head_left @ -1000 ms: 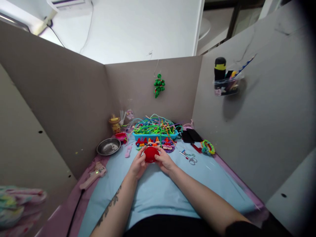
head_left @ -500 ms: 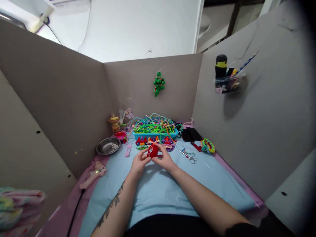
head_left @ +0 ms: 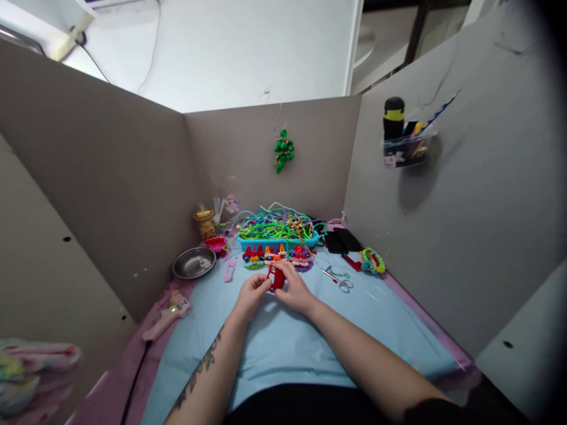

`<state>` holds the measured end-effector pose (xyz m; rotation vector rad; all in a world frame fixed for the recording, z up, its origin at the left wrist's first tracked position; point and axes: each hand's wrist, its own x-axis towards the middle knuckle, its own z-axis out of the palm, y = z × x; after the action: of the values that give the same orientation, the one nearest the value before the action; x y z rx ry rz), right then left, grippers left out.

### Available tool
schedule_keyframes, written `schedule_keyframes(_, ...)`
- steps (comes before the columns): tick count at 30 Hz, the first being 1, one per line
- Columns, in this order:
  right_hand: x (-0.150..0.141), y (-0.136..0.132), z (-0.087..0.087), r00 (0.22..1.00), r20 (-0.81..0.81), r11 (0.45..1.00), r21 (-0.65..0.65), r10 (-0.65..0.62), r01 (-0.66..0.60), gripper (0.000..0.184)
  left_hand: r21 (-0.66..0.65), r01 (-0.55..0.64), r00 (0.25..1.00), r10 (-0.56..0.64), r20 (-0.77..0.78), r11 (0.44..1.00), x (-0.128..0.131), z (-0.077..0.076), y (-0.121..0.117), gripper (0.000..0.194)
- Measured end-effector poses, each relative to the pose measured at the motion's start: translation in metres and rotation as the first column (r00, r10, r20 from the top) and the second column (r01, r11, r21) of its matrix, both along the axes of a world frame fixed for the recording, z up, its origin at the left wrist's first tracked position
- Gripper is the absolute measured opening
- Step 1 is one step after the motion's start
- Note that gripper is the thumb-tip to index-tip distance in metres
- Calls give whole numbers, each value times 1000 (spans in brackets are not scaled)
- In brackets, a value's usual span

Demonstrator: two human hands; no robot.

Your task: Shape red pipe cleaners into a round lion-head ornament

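Observation:
A small red piece with openings in it (head_left: 277, 278) is held up between both hands over the blue table cover (head_left: 292, 342); its exact kind I cannot make out. My left hand (head_left: 251, 295) pinches its left edge between thumb and fingers. On the other side my right hand (head_left: 296, 288) grips it, fingers over the top and thumb below. Just behind the hands lie several colourful fuzzy pipe-cleaner pieces (head_left: 254, 258). Beyond them stands a blue basket (head_left: 257, 243) heaped with pipe cleaners (head_left: 283, 224).
Scissors (head_left: 341, 282), dark phones (head_left: 343, 241) and a ring of coloured loops (head_left: 372, 261) lie right. To the left are a metal bowl (head_left: 188, 270), a pink clip-like piece (head_left: 229, 270) and a corded glue gun (head_left: 166, 321). Grey panels (head_left: 274, 177) enclose the table.
The red piece has been turned in the hands and sits slightly lower and to the right. My right fingers have shifted over its top; the left hand keeps its pinch.

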<state>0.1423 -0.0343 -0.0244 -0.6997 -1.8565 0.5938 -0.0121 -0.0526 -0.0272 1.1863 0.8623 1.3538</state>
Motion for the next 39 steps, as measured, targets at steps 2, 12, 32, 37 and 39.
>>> schedule_keyframes(2, -1, 1, -2, 1000, 17, 1000, 8, -25, 25, 64, -6, -23, 1000, 23, -6, 1000, 0, 0, 0, 21)
schedule_keyframes(12, 2, 4, -1, 999, -44, 998, -68, 10, -13, 58, -94, 35, 984, -18, 178, 995, 1, 5, -3, 52)
schedule_keyframes(32, 14, 33, -14, 729, -673, 404, -706, -128, -582, 14, 188, -187, 965, 216, -151, 964, -3, -1, -2, 69)
schedule_keyframes(37, 15, 33, -16, 728, -673, 388, -711, -133, -586, 11, 315, -30, 940, 134, -315, 949, 3, 0, -10, 74)
schedule_keyframes(39, 13, 29, -15, 732, -673, 382, -706, -101, -596, 12, 358, 7, 937, 119, -328, 934, 5, 1, -12, 74)
